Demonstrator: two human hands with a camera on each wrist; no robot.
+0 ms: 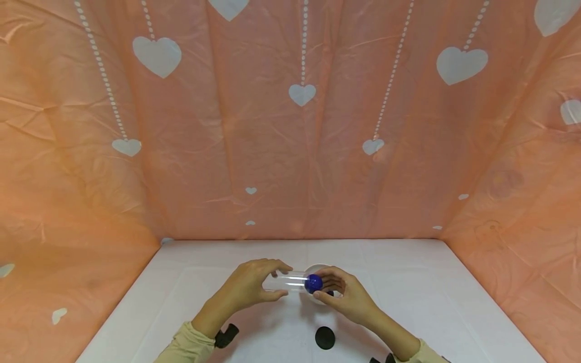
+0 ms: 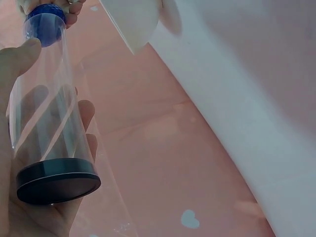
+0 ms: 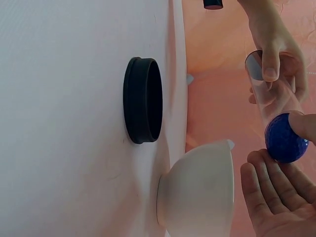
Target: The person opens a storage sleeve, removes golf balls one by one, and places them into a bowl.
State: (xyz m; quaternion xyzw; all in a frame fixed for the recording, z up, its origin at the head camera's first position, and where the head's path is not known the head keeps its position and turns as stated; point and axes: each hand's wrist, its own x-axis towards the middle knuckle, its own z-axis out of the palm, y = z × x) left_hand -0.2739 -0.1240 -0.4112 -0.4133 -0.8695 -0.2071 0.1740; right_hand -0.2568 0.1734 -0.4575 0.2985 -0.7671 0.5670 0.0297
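My left hand (image 1: pixel 247 286) grips a clear plastic tube (image 2: pixel 49 108), held tilted above the table with its open end toward the right hand. A black cap (image 2: pixel 58 181) closes the tube's other end. At the open mouth, my right hand (image 1: pixel 351 298) pinches a dimpled blue golf ball (image 3: pixel 285 140) between thumb and fingers. Part of the ball shows through the tube's clear wall in the left wrist view. Just below the right hand stands a white bowl (image 3: pixel 200 192), partly hidden by that hand in the head view; something dark shows there between the fingers.
A loose black round cap (image 1: pixel 325 338) lies on the white tabletop (image 1: pixel 431 302), nearer to me than the bowl. Orange sheeting (image 1: pixel 272 151) with pale hearts rises behind the table and along both sides. Black straps (image 1: pixel 226 336) sit at the wrists.
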